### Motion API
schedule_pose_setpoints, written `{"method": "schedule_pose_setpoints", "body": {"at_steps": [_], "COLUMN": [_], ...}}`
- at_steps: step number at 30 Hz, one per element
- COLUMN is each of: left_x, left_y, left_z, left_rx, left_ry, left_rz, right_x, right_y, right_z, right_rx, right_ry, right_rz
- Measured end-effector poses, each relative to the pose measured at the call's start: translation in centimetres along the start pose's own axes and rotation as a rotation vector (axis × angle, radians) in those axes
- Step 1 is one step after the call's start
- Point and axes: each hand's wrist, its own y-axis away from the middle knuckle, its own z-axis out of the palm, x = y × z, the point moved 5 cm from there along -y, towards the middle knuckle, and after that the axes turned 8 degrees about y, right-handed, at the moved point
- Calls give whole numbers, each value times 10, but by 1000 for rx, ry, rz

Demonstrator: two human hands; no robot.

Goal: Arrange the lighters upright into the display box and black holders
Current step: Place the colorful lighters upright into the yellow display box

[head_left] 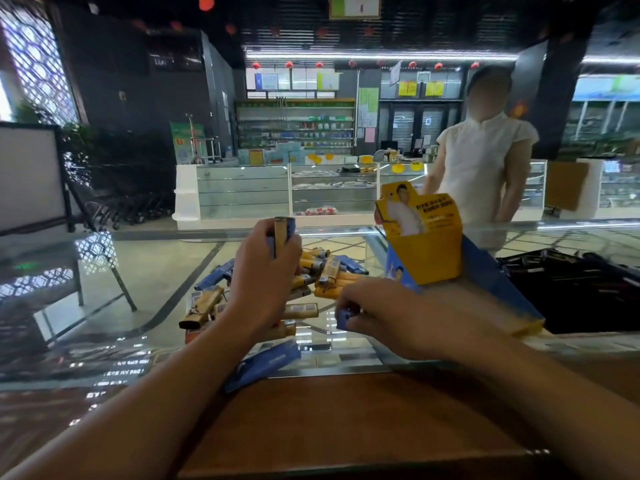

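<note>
1. The left hand [266, 268] is raised above the glass surface [145, 271], its fingers curled round a small bundle of lighters [284, 229] — a yellow one and blue ones, held upright so their ends stick out above the fist.
2. The right hand [377, 315] lies low on the surface, fingers curled and pinching a single blue lighter [345, 317] at its left edge.
3. A loose pile of lighters [325, 275], yellow and blue, lies flat on the glass between and beyond the two hands; more yellow ones [202, 308] lie to the left of the left wrist.
4. One blue lighter on its own [266, 363] lies near the front of the glass, just below the left forearm, where the glass meets a wooden strip [346, 420].
5. The display box [427, 251] — yellow with blue side panels and a printed back card — stands just beyond the right hand, to the right of the pile; its yellow front compartment is open at the top, and the inside cannot be seen.
6. Black holders [571, 289] sit at the far right, beside the box; their contents are too dark to make out.
7. A person in a white top [481, 174] stands across the counter behind the box.
</note>
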Motion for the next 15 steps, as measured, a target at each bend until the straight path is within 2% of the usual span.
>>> {"method": "schedule_pose_setpoints", "body": {"at_steps": [4,6,10,15], "left_x": [4,5,6,6], "left_y": [0,1,6,7], "left_z": [4,8,18,28], "left_rx": [-27,-64,-122,-151], "left_ry": [-16,-20,-32,-26], "left_rz": [36,29,8,-29], "right_x": [21,41,71,71], "right_y": [17,27,32,18], "right_z": [-28,-40,-33,-18], "right_rx": [189,271,281,310], "right_ry": [-372,-443,-553,-762], "right_rz": [55,103,241,291]}}
